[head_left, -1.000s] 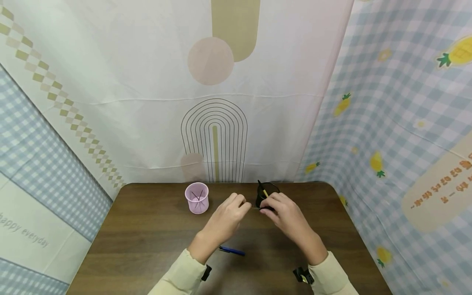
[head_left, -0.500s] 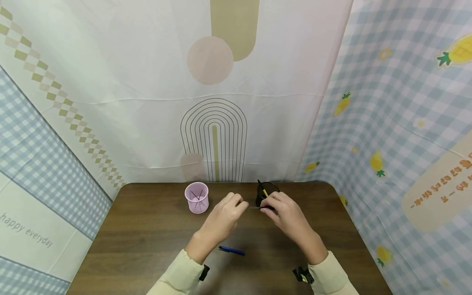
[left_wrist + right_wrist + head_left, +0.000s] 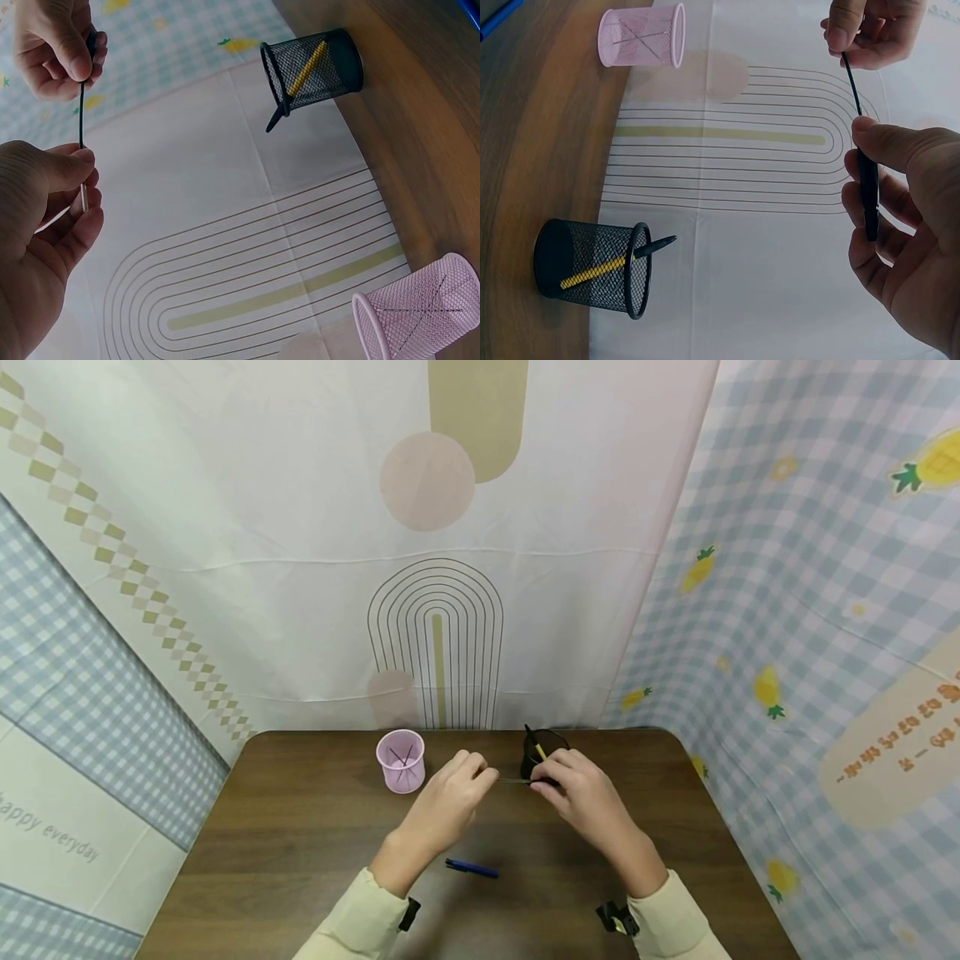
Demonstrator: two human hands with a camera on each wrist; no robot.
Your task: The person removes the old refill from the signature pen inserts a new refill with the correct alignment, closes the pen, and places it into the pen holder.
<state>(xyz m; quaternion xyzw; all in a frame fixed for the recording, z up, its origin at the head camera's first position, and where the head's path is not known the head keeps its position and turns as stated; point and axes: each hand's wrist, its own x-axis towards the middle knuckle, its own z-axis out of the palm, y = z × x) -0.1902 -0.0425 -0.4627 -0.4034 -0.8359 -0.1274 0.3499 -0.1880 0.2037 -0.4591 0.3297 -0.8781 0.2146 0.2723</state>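
In front of the black mesh cup [image 3: 528, 767], my two hands hold the ends of one thin assembly above the table. My right hand [image 3: 583, 795] grips a black pen barrel [image 3: 868, 184] between thumb and curled fingers. A thin dark pen refill [image 3: 82, 112] runs out of the barrel's end towards my left hand [image 3: 447, 802]. There my left thumb and fingers pinch it, and a pale end [image 3: 84, 198] shows past the fingertips. How much of the refill is inside the barrel is hidden.
A yellow and black pen [image 3: 592, 271] leans in the black cup. The pink mesh cup [image 3: 402, 779], holding a few thin dark sticks, stands at the back left. A blue pen [image 3: 472, 868] lies on the wooden table [image 3: 300, 852] below my hands.
My left hand has moved slightly left, away from the right hand. More of the refill shows between them now. The right hand stays nearly still with the barrel.
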